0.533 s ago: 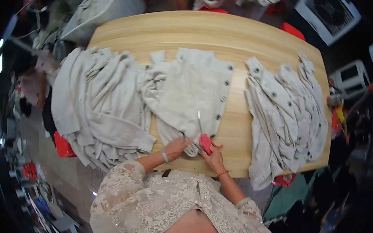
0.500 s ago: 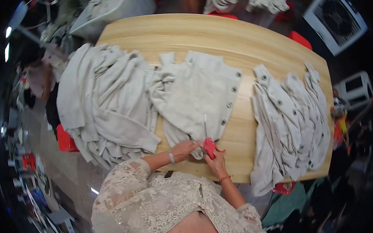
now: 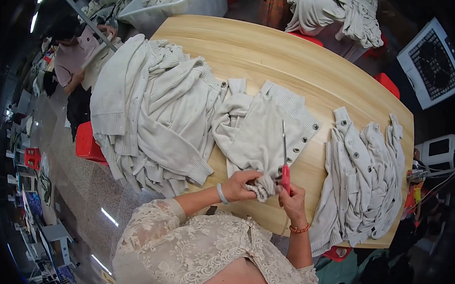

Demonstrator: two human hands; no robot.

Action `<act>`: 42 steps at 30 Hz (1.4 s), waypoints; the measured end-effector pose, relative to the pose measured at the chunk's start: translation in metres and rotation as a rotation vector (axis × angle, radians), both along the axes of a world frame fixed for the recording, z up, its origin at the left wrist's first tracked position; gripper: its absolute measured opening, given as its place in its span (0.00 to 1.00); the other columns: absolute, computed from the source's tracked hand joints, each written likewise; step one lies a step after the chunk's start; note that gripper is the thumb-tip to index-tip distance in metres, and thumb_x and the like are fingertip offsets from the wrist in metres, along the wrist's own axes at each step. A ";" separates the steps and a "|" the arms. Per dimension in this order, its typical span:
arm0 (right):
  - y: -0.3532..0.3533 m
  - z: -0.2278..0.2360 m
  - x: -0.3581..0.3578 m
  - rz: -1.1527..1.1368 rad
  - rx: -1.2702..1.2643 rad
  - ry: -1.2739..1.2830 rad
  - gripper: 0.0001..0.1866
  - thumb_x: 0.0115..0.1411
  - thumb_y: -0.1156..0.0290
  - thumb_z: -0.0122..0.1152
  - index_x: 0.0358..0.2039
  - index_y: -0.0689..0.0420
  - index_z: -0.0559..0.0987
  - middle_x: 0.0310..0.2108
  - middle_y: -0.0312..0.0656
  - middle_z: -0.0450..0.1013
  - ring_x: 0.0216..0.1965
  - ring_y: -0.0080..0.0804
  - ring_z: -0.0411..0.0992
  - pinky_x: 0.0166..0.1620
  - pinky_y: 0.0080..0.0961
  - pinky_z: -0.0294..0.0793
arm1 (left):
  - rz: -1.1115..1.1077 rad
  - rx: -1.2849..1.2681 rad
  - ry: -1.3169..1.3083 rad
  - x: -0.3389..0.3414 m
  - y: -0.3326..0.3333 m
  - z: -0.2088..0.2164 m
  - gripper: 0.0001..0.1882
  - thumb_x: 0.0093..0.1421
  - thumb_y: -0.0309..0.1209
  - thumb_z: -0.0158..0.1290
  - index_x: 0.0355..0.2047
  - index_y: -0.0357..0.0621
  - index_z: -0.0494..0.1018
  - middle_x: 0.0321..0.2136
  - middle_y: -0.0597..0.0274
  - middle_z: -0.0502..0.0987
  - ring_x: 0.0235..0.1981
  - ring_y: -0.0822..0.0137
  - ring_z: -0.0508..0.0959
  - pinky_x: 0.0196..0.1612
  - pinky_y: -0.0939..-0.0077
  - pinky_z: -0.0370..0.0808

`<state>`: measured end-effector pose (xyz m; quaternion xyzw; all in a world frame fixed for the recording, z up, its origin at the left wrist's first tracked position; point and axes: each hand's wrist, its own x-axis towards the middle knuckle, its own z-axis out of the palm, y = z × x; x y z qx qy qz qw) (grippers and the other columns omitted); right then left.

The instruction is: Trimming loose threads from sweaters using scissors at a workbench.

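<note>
With left fingers (image 3: 248, 176) closed round bunched knit (image 3: 262, 189), right fingers (image 3: 288, 197) round the red-handled tool (image 3: 286, 178), we should aim its tip beyond them

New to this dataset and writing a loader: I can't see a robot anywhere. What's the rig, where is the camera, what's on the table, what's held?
There is no robot: a person works with two bare hands. All pictures come from the left of two fisheye cameras on their head, looking down, so edges curve. Picture left is the person's left.

On the wooden table lie pale knit garments: a large pile at left, a buttoned garment in the middle, and more garments at right, some with dark buttons.

The left hand grips a bunched near end of the middle garment. The right hand holds a red-handled tool, probably scissors, its metal blade pointing away from the person.
</note>
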<state>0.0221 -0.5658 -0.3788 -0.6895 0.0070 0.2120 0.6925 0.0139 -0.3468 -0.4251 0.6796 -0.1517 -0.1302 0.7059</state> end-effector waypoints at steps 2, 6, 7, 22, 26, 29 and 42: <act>0.015 0.014 0.016 -0.148 -0.062 -0.068 0.10 0.61 0.68 0.60 0.37 0.62 0.80 0.20 0.27 0.68 0.19 0.12 0.59 0.22 0.15 0.58 | 0.006 -0.190 0.158 0.001 0.016 0.030 0.23 0.48 0.22 0.62 0.46 0.38 0.71 0.36 0.69 0.75 0.36 0.82 0.73 0.37 0.84 0.71; 0.008 -0.027 0.055 -0.203 -0.417 -0.388 0.11 0.59 0.68 0.59 0.38 0.62 0.77 0.20 0.42 0.71 0.22 0.24 0.66 0.28 0.25 0.67 | 0.173 -0.087 -0.158 -0.002 0.064 0.115 0.22 0.50 0.26 0.64 0.45 0.43 0.70 0.37 0.67 0.74 0.38 0.75 0.74 0.43 0.75 0.74; 0.018 -0.005 0.059 -0.160 -0.418 -0.246 0.12 0.59 0.65 0.58 0.36 0.61 0.76 0.21 0.49 0.71 0.22 0.32 0.69 0.29 0.30 0.69 | 0.319 -0.232 0.014 -0.027 0.108 0.067 0.17 0.60 0.35 0.54 0.48 0.45 0.69 0.42 0.61 0.74 0.45 0.66 0.75 0.48 0.67 0.74; 0.053 -0.071 -0.010 0.221 -0.415 -0.115 0.19 0.56 0.56 0.58 0.29 0.63 0.74 0.26 0.55 0.74 0.33 0.54 0.74 0.38 0.45 0.72 | 0.658 -0.014 0.165 0.224 0.151 0.032 0.19 0.62 0.37 0.52 0.48 0.37 0.70 0.42 0.53 0.76 0.40 0.61 0.77 0.46 0.70 0.74; -0.027 -0.055 -0.029 -0.148 -0.585 -0.128 0.17 0.56 0.57 0.58 0.33 0.59 0.75 0.28 0.54 0.75 0.32 0.54 0.74 0.36 0.44 0.72 | 0.578 0.946 -0.185 0.215 0.221 -0.164 0.36 0.56 0.42 0.60 0.58 0.32 0.61 0.52 0.44 0.69 0.54 0.53 0.69 0.57 0.63 0.65; -0.119 -0.049 -0.072 -0.656 -0.735 -0.068 0.15 0.54 0.59 0.60 0.35 0.57 0.76 0.31 0.54 0.75 0.35 0.54 0.74 0.37 0.45 0.73 | 0.464 1.346 -0.404 0.183 0.139 -0.185 0.38 0.54 0.47 0.58 0.61 0.42 0.61 0.58 0.43 0.64 0.60 0.46 0.61 0.63 0.55 0.56; -0.264 -0.115 -0.156 -1.194 -1.147 0.152 0.21 0.52 0.58 0.65 0.40 0.60 0.74 0.38 0.55 0.74 0.37 0.54 0.73 0.38 0.46 0.73 | -0.479 0.651 -0.894 0.155 -0.273 -0.081 0.32 0.49 0.27 0.60 0.56 0.40 0.64 0.59 0.41 0.60 0.56 0.42 0.64 0.57 0.54 0.63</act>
